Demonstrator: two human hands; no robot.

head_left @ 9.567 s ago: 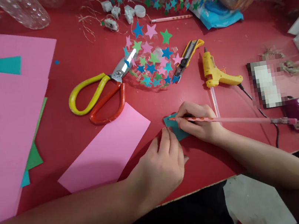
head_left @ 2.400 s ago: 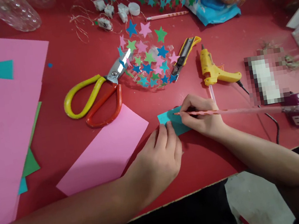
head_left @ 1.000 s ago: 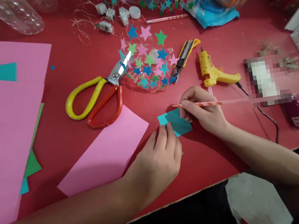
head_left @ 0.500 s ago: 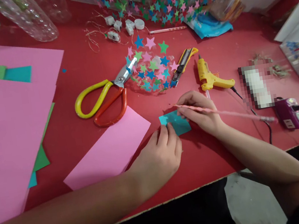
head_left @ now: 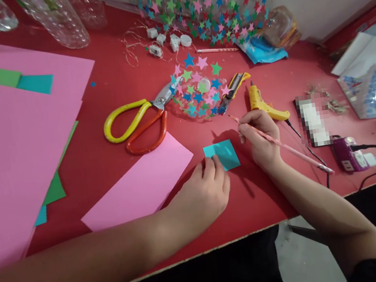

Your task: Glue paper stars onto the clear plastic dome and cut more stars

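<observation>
"What's around the paper?"

"The turquoise square (head_left: 228, 153) lies near the counter's (head_left: 251, 211) front edge. Left of it is a pink sheet (head_left: 134, 186), with scissors (head_left: 160, 102) overlapping its far edge. Toward the back edge: a star-covered clear piece (head_left: 198, 97) and a cutter (head_left: 233, 91). The right hand (head_left: 264, 138) partly hides a glue gun (head_left: 255, 99)."

"And the hands?"

"The left hand's (head_left: 205, 188) bent fingers rest on the square; I can't tell whether they pinch it. The right grasps a pencil (head_left: 288, 147), off the paper."

"Pointing?"

"Tip leftward and toward the back edge, long axis slanting to the front right."
</observation>
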